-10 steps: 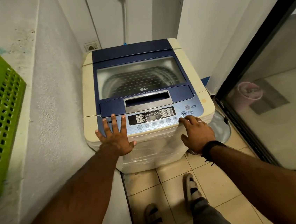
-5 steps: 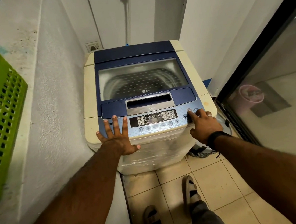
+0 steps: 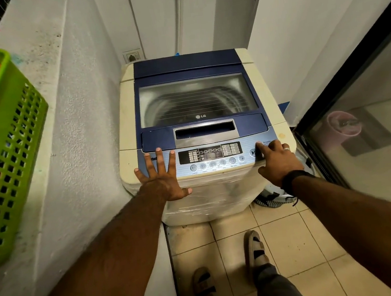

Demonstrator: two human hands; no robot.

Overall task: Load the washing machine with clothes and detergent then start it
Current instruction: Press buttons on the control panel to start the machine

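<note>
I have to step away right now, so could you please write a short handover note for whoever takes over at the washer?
Left hand: flat, fingers spread, resting on the left end of the control panel; holds nothing.
Right hand: index fingertip on the power button at the panel's right end, other fingers curled.
Washer: lid closed; the drum's contents cannot be made out through the window.
Green basket on the ledge to the left, something orange in it.
Done: lid shut, hand at the power button.
Left: confirm the load and detergent are in, switch on, pick a cycle, press start.
</note>
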